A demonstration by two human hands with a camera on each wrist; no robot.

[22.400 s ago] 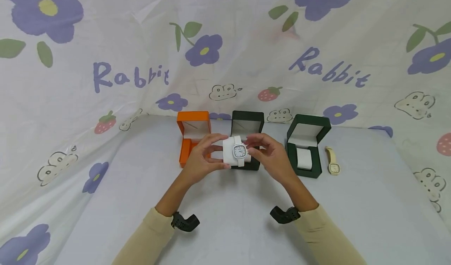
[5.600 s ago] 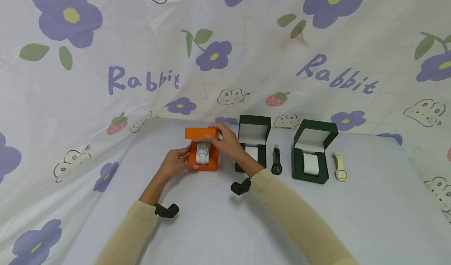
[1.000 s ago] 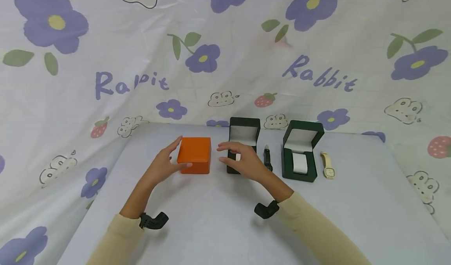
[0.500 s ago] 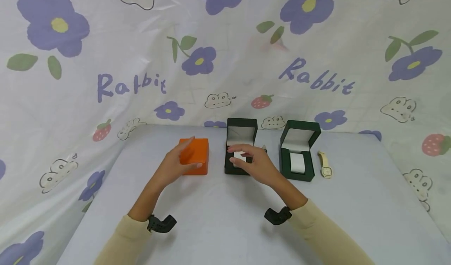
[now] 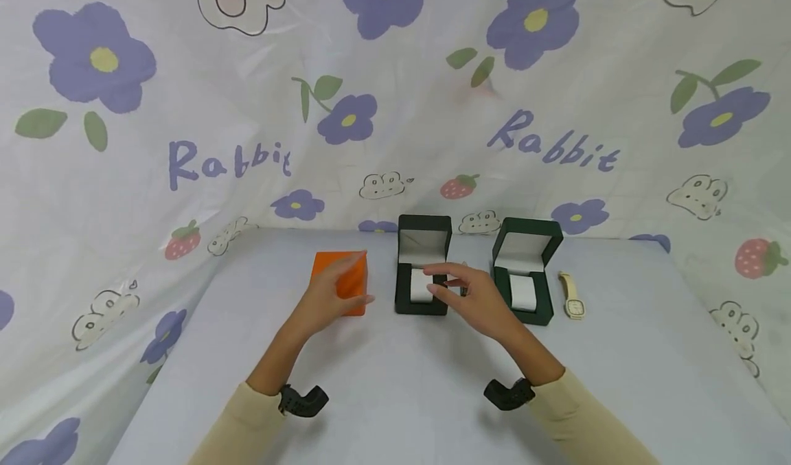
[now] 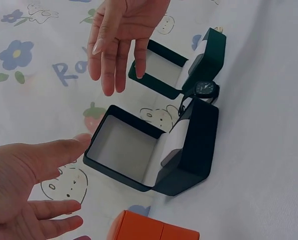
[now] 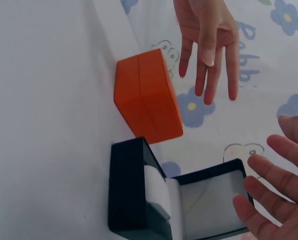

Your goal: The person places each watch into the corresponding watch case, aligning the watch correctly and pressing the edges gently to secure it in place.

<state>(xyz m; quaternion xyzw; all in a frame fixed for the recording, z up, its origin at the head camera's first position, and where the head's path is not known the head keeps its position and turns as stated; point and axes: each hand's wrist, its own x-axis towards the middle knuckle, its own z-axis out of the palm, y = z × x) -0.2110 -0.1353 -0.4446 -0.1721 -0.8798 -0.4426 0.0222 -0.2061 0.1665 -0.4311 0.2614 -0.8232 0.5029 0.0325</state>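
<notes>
- now the orange box (image 7: 147,97) is no longer standing open, so work on it is probably ending.
- the left hand (image 5: 324,301) is hovering near it, the right hand (image 5: 482,301) near the middle green box (image 5: 403,293); both are gaping wide, holding nothing.
- the orange box is sitting on the bench (image 5: 395,396), looking smooth, with one thin seam.
</notes>
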